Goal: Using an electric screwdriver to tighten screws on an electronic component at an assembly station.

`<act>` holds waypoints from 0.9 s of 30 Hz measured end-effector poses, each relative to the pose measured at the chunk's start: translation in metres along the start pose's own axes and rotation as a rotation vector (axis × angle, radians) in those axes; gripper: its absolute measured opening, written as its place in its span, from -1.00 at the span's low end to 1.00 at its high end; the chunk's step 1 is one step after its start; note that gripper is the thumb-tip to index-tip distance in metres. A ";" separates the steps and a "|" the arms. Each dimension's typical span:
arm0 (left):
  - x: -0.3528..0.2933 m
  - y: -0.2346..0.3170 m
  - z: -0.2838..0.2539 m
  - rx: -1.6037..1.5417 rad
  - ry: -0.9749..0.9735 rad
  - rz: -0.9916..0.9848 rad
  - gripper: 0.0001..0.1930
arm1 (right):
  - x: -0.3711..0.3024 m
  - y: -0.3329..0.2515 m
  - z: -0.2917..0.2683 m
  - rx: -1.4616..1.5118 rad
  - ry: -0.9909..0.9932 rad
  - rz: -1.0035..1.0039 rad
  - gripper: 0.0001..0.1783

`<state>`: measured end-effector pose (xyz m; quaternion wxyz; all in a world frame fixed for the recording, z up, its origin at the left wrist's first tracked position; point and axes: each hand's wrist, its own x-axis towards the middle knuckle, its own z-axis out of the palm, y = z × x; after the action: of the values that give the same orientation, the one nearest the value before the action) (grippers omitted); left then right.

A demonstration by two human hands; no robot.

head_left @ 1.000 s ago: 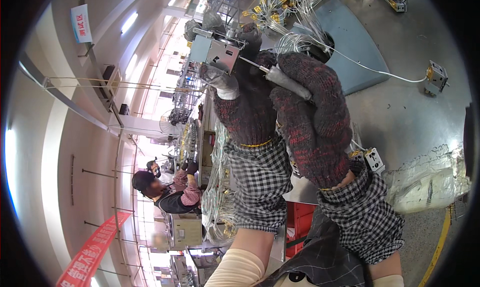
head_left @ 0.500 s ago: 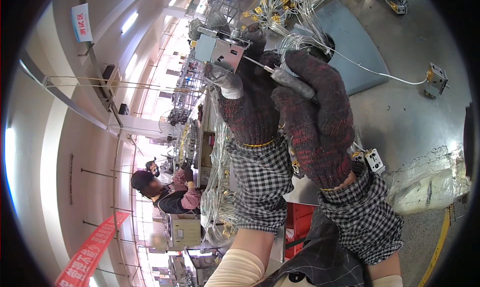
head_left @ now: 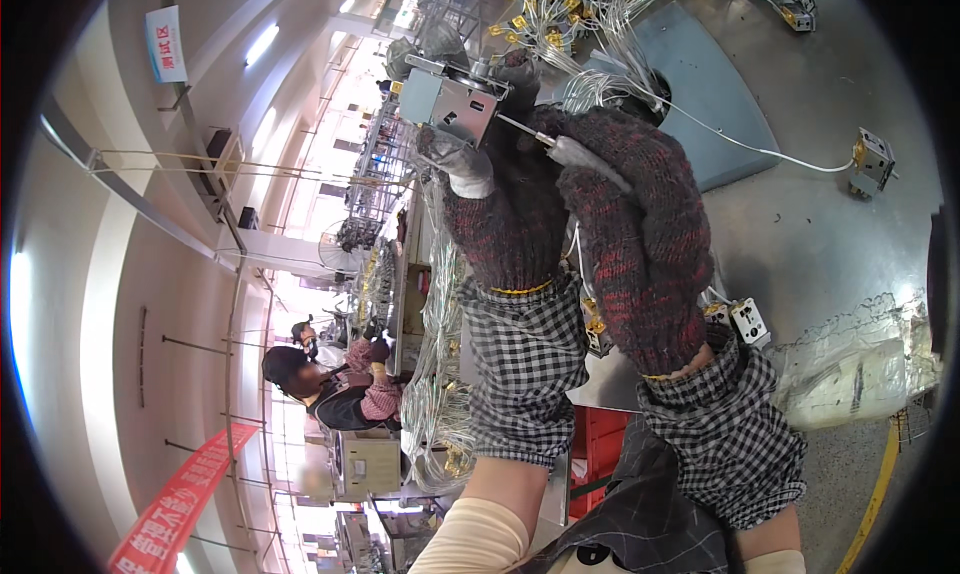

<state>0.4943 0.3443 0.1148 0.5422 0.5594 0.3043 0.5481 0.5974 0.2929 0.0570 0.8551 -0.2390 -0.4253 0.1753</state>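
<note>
My left hand (head_left: 510, 219), in a dark knitted glove with pale fingertip covers, is closed around a small boxy metal control unit (head_left: 466, 109). The unit has slots in its silver face and a round part on its far side. My right hand (head_left: 645, 229), gloved the same way, pinches a thin metal rod (head_left: 521, 128) with a collar near the fingers. The rod's tip is at the unit's right edge; whether it touches is unclear. Part of the rod is hidden in the glove.
A grey-blue plate (head_left: 700, 94) lies on the metal table (head_left: 830, 94), under bundled clear tubes (head_left: 620, 69) with yellow tags. A similar unit (head_left: 873, 162) sits at right on a white tube. More units (head_left: 748, 322) lie by my right wrist. A co-worker (head_left: 340, 389) sits at far left.
The unit and my left hand have shifted slightly right and down. My right hand's fingers have curled in closer around the rod.
</note>
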 end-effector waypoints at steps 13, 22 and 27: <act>0.005 0.003 -0.018 0.032 0.059 -0.018 0.00 | -0.001 -0.011 0.005 0.113 0.027 0.184 -0.67; 0.002 -0.001 -0.014 0.022 -0.007 0.042 -0.14 | 0.000 -0.002 0.004 0.017 0.028 0.059 -0.66; 0.006 -0.013 -0.010 -0.060 -0.013 0.119 -0.16 | 0.004 0.003 -0.007 -0.053 0.005 -0.029 -0.66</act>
<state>0.4893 0.3553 0.1026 0.5271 0.5636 0.2505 0.5846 0.6047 0.2951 0.0544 0.8520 -0.2559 -0.4309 0.1512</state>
